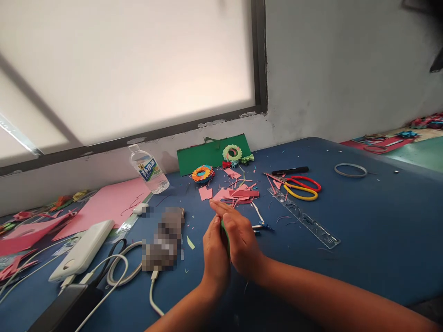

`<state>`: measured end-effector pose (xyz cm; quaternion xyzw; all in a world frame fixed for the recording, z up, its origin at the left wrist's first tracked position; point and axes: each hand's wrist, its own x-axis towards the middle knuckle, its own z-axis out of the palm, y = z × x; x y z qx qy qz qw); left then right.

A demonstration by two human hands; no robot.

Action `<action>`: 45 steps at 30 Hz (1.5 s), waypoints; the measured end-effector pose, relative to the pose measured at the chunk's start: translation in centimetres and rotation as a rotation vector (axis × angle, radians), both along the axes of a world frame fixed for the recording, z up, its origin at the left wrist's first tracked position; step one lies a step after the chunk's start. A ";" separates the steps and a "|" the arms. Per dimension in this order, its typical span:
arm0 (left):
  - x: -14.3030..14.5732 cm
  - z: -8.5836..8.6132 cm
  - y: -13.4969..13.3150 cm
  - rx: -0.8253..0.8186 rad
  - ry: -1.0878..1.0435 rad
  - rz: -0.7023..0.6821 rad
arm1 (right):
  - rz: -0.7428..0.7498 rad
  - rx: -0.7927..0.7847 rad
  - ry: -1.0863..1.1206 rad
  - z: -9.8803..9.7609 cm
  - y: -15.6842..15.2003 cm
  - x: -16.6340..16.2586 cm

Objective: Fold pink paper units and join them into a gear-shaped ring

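My left hand [213, 253] and my right hand [242, 240] are pressed palm to palm above the blue table, fingers pointing away from me. Between them is a green piece [225, 234], probably paper; only a narrow strip shows, so its shape is hidden. Just beyond my fingertips lies a pile of pink paper scraps and strips [238, 193]. A thin white stick-like tool [257, 213] rests right of my hands. Behind the scraps sit an orange, yellow and blue folded-paper ring [202, 174] and a pale green one [231, 154].
On the right are red-and-yellow-handled scissors [302, 188], a black pen [290, 170], a clear ruler [306, 220] and a grey ring [350, 169]. At left stand a bottle [148, 169], a pixelated phone-like object [165, 237], a white power bank [82, 250] with cables, and pink sheets [104, 203].
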<state>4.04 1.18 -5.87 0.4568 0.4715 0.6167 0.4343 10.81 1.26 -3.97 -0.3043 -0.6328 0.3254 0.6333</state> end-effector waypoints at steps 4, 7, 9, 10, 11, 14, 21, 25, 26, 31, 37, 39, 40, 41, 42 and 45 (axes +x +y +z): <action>0.0 0.0 -0.1 0.020 0.040 0.017 | 0.009 0.000 0.025 0.1 0.3 0.4; 0.0 0.6 -0.4 0.046 0.062 0.006 | 0.005 0.015 0.025 0.4 0.4 0.7; 0.0 1.1 -0.8 0.069 0.069 -0.008 | -0.005 0.027 0.038 0.6 0.5 0.9; 0.0 1.3 -1.1 0.081 0.072 -0.014 | -0.009 0.029 0.047 0.7 0.5 1.1; 0.0 1.5 -1.3 0.091 0.073 -0.017 | -0.013 0.027 0.058 0.7 0.6 1.2; -0.1 1.8 -2.0 0.159 0.116 -0.004 | -0.019 -0.003 0.122 1.0 1.0 1.5; -0.4 1.8 -2.1 0.234 0.209 0.022 | 0.117 -0.089 0.234 1.2 0.3 1.0; -0.7 1.4 -1.5 0.176 0.109 0.061 | 0.140 -0.040 0.136 0.6 -0.5 0.5; -0.8 1.2 -1.3 0.167 0.096 0.080 | 0.132 -0.015 0.115 0.4 -0.7 0.4; -1.0 0.8 -0.9 0.141 0.027 0.075 | 0.160 -0.009 0.121 -0.1 -1.5 -0.1; -0.7 2.4 -1.1 0.103 -0.134 -0.013 | 0.224 0.052 0.054 0.2 -2.8 -0.4; -0.7 2.9 -1.1 0.086 -0.263 -0.032 | 0.208 0.089 0.070 0.3 -2.8 -0.4; -0.7 3.1 -1.1 0.079 -0.334 -0.039 | 0.197 0.100 0.083 0.2 -2.7 -0.4; -0.7 3.3 -1.1 0.076 -0.394 -0.045 | 0.181 0.105 0.092 0.2 -2.7 -0.3; -0.8 3.4 -1.1 0.071 -0.443 -0.054 | 0.169 0.106 0.098 0.2 -2.5 -0.4; -1.1 3.8 -1.0 0.063 -0.558 -0.085 | 0.130 0.081 0.106 0.0 -2.1 -0.5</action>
